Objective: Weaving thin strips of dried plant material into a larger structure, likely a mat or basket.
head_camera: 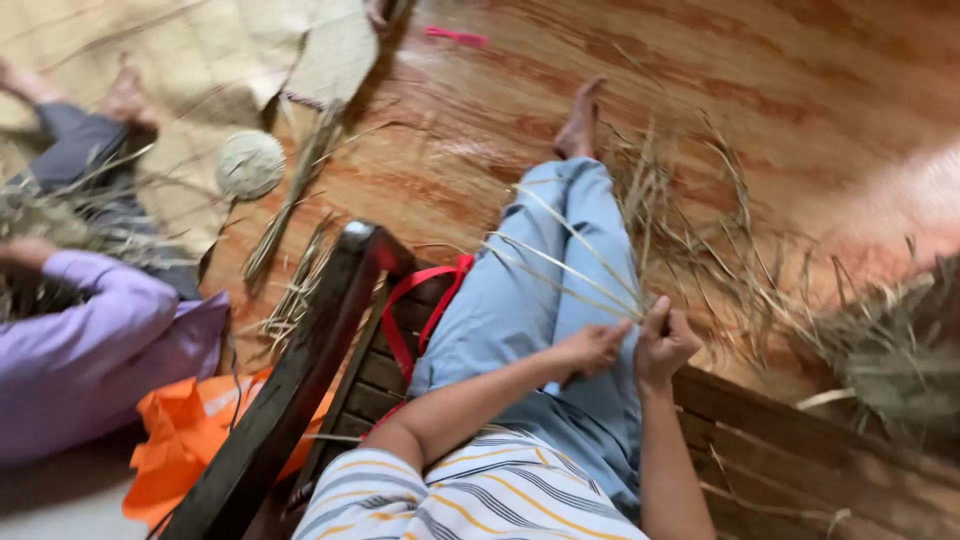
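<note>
Polished reddish wood floor [800, 90] fills most of the view, with a woven straw mat [190, 70] laid over its upper left. Dark wooden bench [760, 450] runs across the lower frame; its armrest [290, 380] cuts diagonally at left, with a red strap [420, 300] hanging over the slats. The person sits on the bench, light-blue trouser leg [540, 310] stretched out, bare foot [578, 125] on the floor, striped shirt [480, 495] at the bottom edge. A second person in a purple sleeve [90, 340] sits on the mat at left, own hand [25, 250] in a separate pile of dry grass, grey-trousered leg stretched toward the top left. Orange bag [185, 440] on the floor beside the armrest. Loose heap of dry grass [880, 350] at right, more stalks scattered past the knee. Round ball of twisted grass cord [249, 165] on the mat edge, a tied bundle of stalks [290, 200] just beside it, a small pink object [455, 37] well apart at top. Left hand [592, 347] and right hand [663, 340] meet over the thigh, nearly touching. Both sets of fingers are closed narrow, pinching the base of a small bunch of grass stalks [570, 265] that fans up and left over the trouser leg. Motion blur: can't tell whether the strands between the hands are twisted or plain.
</note>
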